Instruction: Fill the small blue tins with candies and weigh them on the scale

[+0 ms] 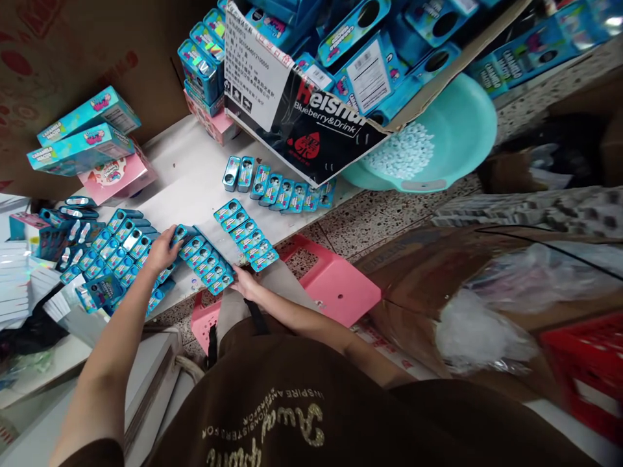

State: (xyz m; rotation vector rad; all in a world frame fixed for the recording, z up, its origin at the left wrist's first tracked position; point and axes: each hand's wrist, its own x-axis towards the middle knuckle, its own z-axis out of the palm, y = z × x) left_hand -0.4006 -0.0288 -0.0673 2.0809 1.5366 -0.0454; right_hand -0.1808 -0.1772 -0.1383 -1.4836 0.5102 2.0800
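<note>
A row of small blue candy tins lies slanted on the white table between my two hands. My left hand is at the row's left end, its fingers closed on the end candy tin. At the other end, my right hand grips the row, its fingers partly hidden behind the tins. Just right of this row lies another row of blue tins. Farther back, several tins stand in a loose line. Many more tins are grouped left of my left hand.
A black-printed carton full of blue tins stands at the back. Beyond it is a turquoise basin with small white pieces. Blue display boxes lean on a pink box at left. A pink stool is below the table edge.
</note>
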